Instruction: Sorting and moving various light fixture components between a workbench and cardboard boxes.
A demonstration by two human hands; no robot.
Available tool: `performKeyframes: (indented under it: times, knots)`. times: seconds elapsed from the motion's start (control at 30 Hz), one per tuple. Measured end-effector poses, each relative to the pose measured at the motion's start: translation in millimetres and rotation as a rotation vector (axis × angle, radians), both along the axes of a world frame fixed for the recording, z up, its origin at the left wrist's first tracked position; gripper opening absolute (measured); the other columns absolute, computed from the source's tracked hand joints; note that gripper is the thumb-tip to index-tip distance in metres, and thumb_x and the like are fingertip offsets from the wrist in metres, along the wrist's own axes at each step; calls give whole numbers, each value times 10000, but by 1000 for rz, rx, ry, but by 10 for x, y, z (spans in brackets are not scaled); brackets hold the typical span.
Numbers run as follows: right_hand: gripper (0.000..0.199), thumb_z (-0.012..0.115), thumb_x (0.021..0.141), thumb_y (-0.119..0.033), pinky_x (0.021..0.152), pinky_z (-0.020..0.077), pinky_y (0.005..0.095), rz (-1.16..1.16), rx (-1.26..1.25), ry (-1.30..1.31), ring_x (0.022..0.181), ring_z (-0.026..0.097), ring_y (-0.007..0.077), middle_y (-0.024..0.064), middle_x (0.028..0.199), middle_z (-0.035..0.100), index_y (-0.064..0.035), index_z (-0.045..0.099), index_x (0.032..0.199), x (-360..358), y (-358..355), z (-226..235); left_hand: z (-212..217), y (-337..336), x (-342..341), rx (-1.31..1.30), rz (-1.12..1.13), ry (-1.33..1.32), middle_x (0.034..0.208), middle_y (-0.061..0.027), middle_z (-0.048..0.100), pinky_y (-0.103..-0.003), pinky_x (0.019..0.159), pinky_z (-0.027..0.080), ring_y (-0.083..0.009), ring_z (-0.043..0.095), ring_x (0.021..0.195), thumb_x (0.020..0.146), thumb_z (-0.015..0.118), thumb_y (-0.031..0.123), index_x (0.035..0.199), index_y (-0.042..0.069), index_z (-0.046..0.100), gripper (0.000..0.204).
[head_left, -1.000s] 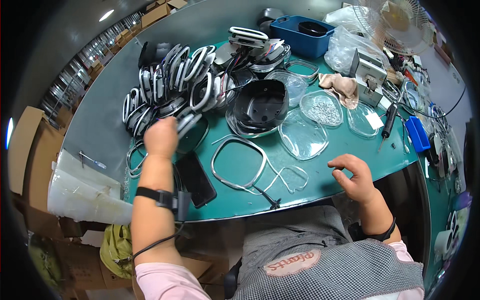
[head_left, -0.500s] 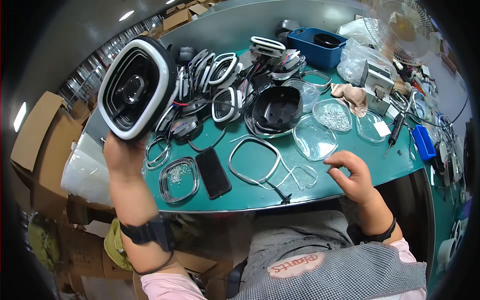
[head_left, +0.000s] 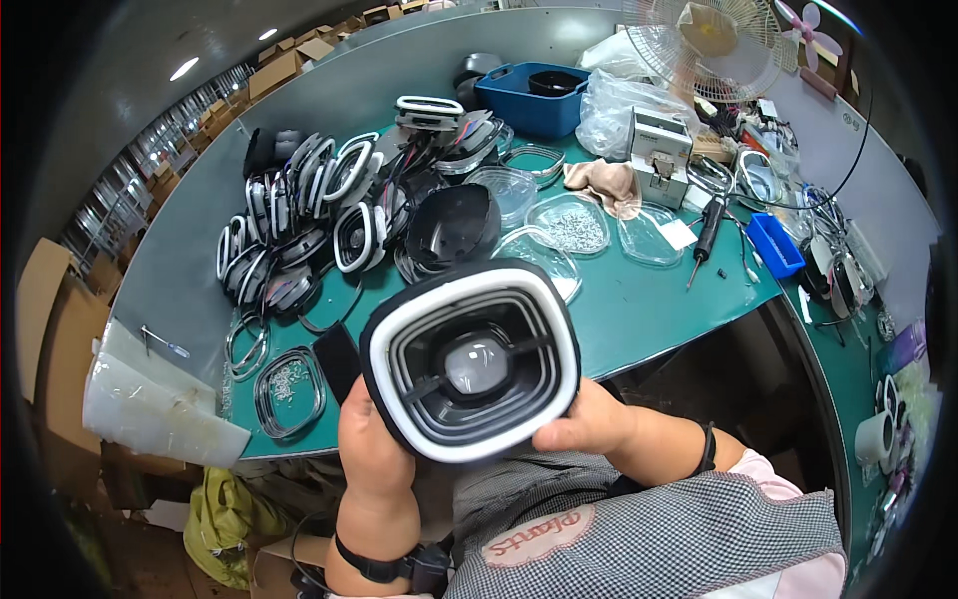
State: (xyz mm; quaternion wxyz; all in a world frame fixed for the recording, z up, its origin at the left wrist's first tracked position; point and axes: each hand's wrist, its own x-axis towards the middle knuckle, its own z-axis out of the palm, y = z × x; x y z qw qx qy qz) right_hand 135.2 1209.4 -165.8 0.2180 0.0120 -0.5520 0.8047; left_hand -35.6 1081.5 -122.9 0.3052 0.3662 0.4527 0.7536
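A rounded-square black housing with a white rim (head_left: 469, 445) is held up in front of me, its stepped grey inner rings and glossy round centre facing me. My left hand (head_left: 371, 431) grips its lower left side, the fingers hidden behind it. My right hand (head_left: 591, 419) holds the lower right side, thumb on the front edge. Behind the housing, partly covered, lies a dark phone (head_left: 337, 359). A coil of clear-grey ring strips (head_left: 317, 407) with small screws inside sits left of my left hand.
Several similar white-rimmed parts with wires (head_left: 354, 238) are heaped at the left back, beside a black bowl-shaped shell (head_left: 454, 225). Clear lids (head_left: 639, 240), one with screws, lie mid-table. A screwdriver (head_left: 707, 235), blue bin (head_left: 774, 245), blue basket (head_left: 519, 110) and fan (head_left: 704, 60) stand beyond.
The housing has come from the upper left to the middle in front of me. My right hand, free before, has moved left and taken hold of it. The view has turned right.
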Motion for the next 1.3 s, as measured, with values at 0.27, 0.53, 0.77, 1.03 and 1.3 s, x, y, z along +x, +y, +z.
performKeyframes:
  times: [0.27,0.53,0.77,1.03,1.3]
  knots:
    - [959,889,594,-242,1053,356,401,7,503,266,1240,479,298,200,1345,472,46,391,1362,327,-45,206,224,-517,684,-117,151,163,1186,-183,580,-377,963,451,-276,568,1117,875,632,341,1268,-33,474,565]
    - [953,821,664,-399,1001,389,411,-567,604,-67,1226,452,348,235,1329,435,54,370,1371,274,-44,14,-108,-142,429,-64,1,-197,1313,-205,489,-407,1021,413,-292,520,1189,932,494,339,1354,-92,337,623]
    - [911,731,668,-554,1078,197,600,-607,1470,-432,1353,283,436,314,1442,266,-35,444,1361,141,-182,153,-371,-201,463,-136,16,-38,1319,-155,480,-350,1027,366,-231,482,1200,976,460,278,1376,-63,320,544]
    - [540,677,790,-376,1043,369,479,-221,1474,196,1203,514,295,169,1223,567,23,583,1141,-14,-200,-50,-668,-172,330,-86,114,-290,1220,-157,539,-337,949,442,-226,554,1091,960,380,163,1325,-55,380,425]
    - [989,795,693,-456,1044,349,413,-347,757,-152,1256,454,335,237,1349,455,49,320,1399,-2,-12,-379,-765,-188,168,187,-8,-822,1210,-168,595,-456,939,486,-320,597,1080,904,496,374,1247,-6,523,513]
